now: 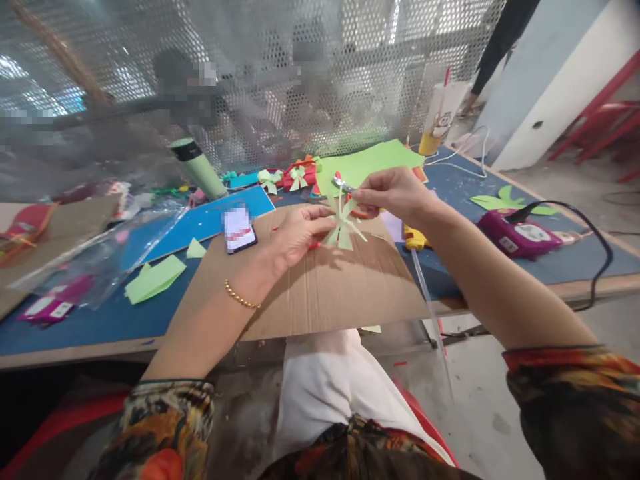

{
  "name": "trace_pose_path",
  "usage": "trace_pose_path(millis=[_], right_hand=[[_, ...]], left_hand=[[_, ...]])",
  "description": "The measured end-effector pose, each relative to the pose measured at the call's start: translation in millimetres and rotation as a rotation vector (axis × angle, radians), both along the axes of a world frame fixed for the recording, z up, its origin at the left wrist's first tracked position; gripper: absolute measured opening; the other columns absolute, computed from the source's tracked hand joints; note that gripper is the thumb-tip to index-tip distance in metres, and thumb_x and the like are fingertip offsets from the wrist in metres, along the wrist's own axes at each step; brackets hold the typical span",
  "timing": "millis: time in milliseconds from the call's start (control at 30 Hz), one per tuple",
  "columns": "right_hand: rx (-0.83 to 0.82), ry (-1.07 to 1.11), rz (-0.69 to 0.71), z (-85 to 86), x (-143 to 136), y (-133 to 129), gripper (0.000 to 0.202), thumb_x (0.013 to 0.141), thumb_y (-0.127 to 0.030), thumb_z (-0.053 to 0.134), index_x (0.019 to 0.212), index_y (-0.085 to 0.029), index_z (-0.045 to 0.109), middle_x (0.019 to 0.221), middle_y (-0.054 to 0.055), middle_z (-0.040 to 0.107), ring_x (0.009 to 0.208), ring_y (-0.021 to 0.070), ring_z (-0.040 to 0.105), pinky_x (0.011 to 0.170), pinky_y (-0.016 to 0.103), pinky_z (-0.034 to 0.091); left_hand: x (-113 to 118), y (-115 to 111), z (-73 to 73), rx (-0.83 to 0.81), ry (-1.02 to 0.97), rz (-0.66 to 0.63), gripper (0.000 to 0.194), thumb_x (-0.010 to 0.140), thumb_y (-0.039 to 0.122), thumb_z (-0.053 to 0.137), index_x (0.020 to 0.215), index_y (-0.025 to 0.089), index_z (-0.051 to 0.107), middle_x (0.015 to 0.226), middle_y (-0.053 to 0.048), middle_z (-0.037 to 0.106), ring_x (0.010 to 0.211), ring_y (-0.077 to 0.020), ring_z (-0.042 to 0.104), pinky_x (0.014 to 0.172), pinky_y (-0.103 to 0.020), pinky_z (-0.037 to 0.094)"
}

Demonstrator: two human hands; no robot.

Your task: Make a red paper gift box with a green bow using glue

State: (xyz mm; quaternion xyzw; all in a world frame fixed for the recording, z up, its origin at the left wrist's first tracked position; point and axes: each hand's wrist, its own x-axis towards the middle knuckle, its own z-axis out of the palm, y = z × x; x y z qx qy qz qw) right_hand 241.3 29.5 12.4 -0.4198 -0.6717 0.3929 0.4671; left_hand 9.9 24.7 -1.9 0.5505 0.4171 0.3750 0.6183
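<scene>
My left hand (303, 233) pinches a pale green paper flower (341, 230) with several narrow cut strips spreading outward. It is held above a sheet of brown cardboard (300, 297). In my right hand (393, 193) is a pair of scissors with short silver blades (342, 183) and orange-red handles, partly hidden by the fingers. The blades are right at the flower's upper strips; whether they touch a strip I cannot tell. Under the left fingers a bit of a red object (314, 245) shows on the cardboard.
A phone (239, 229), folded green paper (156, 279) and a green bottle (197, 167) are on the left. Behind lie green sheets (370, 163) and paper bows (299, 177). To the right are a yellow glue gun (414, 238), a purple box with cable (520, 233) and a drink cup (437, 120).
</scene>
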Motion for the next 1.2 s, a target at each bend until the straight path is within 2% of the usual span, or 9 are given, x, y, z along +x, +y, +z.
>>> trace_pose_path(millis=[133, 300, 467, 633, 800, 967, 1200], right_hand=[[-0.014, -0.057, 0.026, -5.8, -3, -9, 0.045, 0.081, -0.052, 0.099, 0.066, -0.02, 0.07, 0.057, 0.001, 0.064, 0.054, 0.0107, 0.056, 0.051, 0.028, 0.047], [-0.015, -0.086, 0.027, -11.2, -5, -15, 0.044, 0.088, -0.05, 0.095, 0.066, -0.021, 0.07, 0.058, 0.002, 0.063, 0.053, 0.0109, 0.057, 0.052, 0.028, 0.047], [0.039, -0.054, -0.017, -18.0, -6, -14, 0.05, 0.095, -0.065, 0.084, 0.074, -0.02, 0.074, 0.068, 0.004, 0.069, 0.053, 0.01, 0.057, 0.051, 0.029, 0.045], [0.033, -0.123, 0.09, -21.5, -11, -20, 0.058, 0.095, -0.076, 0.077, 0.076, -0.021, 0.077, 0.066, 0.003, 0.068, 0.05, 0.0092, 0.051, 0.047, 0.028, 0.036], [-0.055, -0.148, 0.241, -20.4, -21, -26, 0.049, 0.086, -0.068, 0.088, 0.07, -0.025, 0.072, 0.055, -0.003, 0.055, 0.051, 0.0102, 0.048, 0.047, 0.028, 0.033], [-0.099, -0.14, 0.24, -22.4, -20, -27, 0.039, 0.085, -0.058, 0.09, 0.073, -0.025, 0.073, 0.059, -0.003, 0.057, 0.054, 0.0104, 0.047, 0.05, 0.029, 0.035], [-0.08, -0.256, 0.249, -25.0, -17, -24, 0.043, 0.092, -0.059, 0.083, 0.073, -0.024, 0.067, 0.058, -0.003, 0.057, 0.055, 0.0107, 0.05, 0.055, 0.029, 0.039]], left_hand=[[-5, -4, -11.6, -0.01, 0.036, -0.07, 0.011, 0.082, 0.023, 0.088, 0.084, 0.017, 0.078, 0.082, -0.003, 0.079, 0.071, -0.0139, 0.07, 0.07, -0.03, 0.057], [-11, -12, -16.6, 0.001, 0.029, -0.083, 0.014, 0.079, 0.025, 0.091, 0.083, 0.016, 0.081, 0.087, -0.006, 0.083, 0.075, -0.0163, 0.074, 0.073, -0.031, 0.061], [-11, -18, -17.6, 0.042, -0.009, 0.043, 0.01, 0.08, 0.02, 0.089, 0.085, 0.015, 0.082, 0.083, -0.004, 0.082, 0.072, -0.0144, 0.073, 0.071, -0.028, 0.06], [-9, -20, -19.7, 0.121, -0.026, 0.13, 0.017, 0.082, 0.03, 0.089, 0.089, 0.017, 0.082, 0.083, -0.003, 0.083, 0.071, -0.0146, 0.074, 0.068, -0.027, 0.06], [-10, -17, -21.5, 0.123, -0.033, 0.135, 0.016, 0.083, 0.031, 0.088, 0.086, 0.017, 0.082, 0.083, -0.004, 0.083, 0.068, -0.013, 0.072, 0.065, -0.025, 0.057], [-10, -14, -22.6, 0.069, -0.047, 0.058, 0.023, 0.08, 0.034, 0.092, 0.082, 0.016, 0.079, 0.08, -0.004, 0.081, 0.068, -0.0132, 0.071, 0.066, -0.026, 0.057], [-12, -11, -26.4, 0.085, -0.081, 0.008, 0.023, 0.076, 0.03, 0.096, 0.082, 0.016, 0.079, 0.082, -0.004, 0.081, 0.072, -0.0157, 0.073, 0.071, -0.03, 0.061]])
